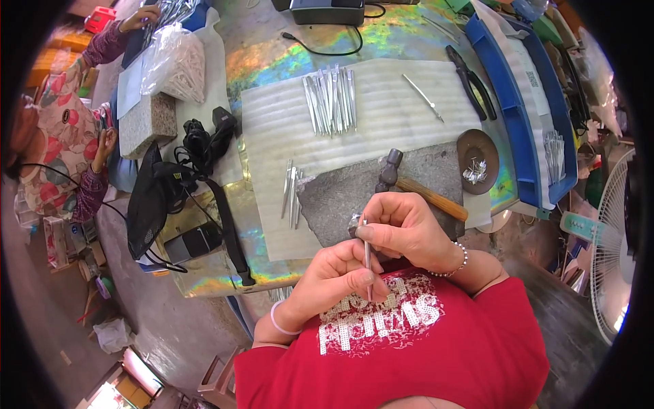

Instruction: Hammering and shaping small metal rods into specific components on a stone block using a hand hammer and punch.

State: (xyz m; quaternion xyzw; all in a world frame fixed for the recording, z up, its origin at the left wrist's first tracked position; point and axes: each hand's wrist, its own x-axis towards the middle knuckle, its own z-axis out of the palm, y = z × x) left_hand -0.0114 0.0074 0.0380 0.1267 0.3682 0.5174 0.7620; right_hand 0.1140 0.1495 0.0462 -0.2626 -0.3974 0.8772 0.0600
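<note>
A slim silver metal piece stands nearly upright in front of my chest, held by both hands. My left hand pinches its lower part; my right hand grips the upper end between thumb and fingers. Something small and shiny at that end is partly hidden by the fingers. Just beyond lies a grey stone slab, and on it rests a hammer with a wooden handle. Similar slender metal pieces lie in a larger bundle and a smaller group; a single one lies apart.
A brown bowl of small silver bits sits right of the slab. Black-handled pliers lie by a blue tray. Black straps and cables are at left, near a stone block. Another person's hand reaches into a blue bin.
</note>
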